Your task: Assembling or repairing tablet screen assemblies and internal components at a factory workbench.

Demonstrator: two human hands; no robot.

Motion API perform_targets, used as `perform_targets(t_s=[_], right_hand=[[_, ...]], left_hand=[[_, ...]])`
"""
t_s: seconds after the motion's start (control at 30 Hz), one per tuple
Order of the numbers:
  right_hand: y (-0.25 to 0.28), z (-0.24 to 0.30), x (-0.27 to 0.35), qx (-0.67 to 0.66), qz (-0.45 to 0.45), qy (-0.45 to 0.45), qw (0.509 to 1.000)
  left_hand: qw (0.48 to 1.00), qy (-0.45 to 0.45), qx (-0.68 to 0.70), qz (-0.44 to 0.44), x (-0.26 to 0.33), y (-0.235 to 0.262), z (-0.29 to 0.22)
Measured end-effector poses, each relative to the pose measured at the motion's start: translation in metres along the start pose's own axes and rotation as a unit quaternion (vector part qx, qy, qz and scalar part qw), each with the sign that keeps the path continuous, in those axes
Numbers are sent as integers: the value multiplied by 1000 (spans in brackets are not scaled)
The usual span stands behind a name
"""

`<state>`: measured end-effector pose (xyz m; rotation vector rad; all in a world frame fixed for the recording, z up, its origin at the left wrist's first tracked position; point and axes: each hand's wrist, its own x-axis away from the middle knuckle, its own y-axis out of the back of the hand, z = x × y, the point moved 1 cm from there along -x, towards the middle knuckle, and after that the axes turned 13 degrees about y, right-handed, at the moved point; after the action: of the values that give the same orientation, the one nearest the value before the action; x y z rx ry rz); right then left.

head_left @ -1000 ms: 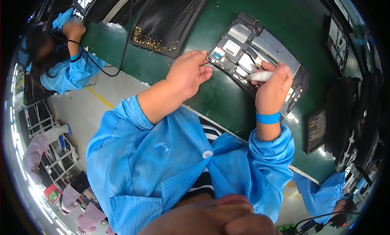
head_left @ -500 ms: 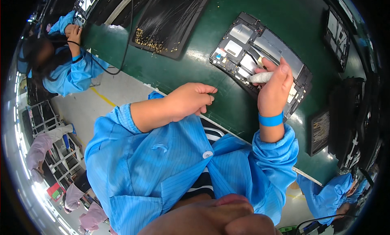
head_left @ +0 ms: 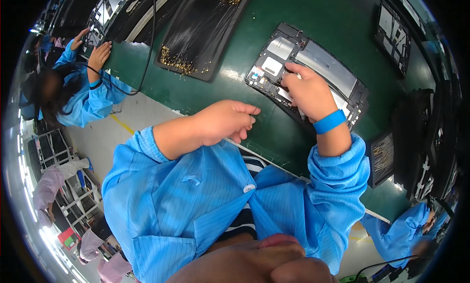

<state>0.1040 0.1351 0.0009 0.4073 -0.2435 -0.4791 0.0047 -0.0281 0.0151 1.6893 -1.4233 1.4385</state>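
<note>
An opened electronic device (head_left: 325,65), a black chassis with silver panels and bare circuit parts, lies at a slant on the green table. My right hand (head_left: 311,92), with a blue band at its wrist, bends over the device's middle, its thumb and fingers closed down onto the parts. A bit of white shows by those fingertips; whatever they grip is hidden. My left hand (head_left: 227,122) hovers at the table's near edge, left of the device. Its thumb and forefinger are drawn together and the other fingers curled; I cannot make out anything between them.
A black tray (head_left: 205,33) of thin cables with gold-coloured ends lies left of the device. Another cable tray (head_left: 383,158) and dark stacked parts (head_left: 416,141) stand at right. A black cord (head_left: 152,38) hangs at left. A co-worker (head_left: 73,92) sits at the far left.
My right hand has turned palm-down and moved slightly left over the device, its fingers now closing on the parts. The left hand stays almost where it was.
</note>
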Motion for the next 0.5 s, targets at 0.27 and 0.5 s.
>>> perform_targets(t_s=[0.27, 0.5], right_hand=[[4, 7, 1, -7, 32, 13, 999], [-2, 6, -1, 103, 50, 65, 991]], left_hand=[[1000, 12, 19, -1, -4, 2, 4], [1000, -31, 4, 0, -15, 4, -12]])
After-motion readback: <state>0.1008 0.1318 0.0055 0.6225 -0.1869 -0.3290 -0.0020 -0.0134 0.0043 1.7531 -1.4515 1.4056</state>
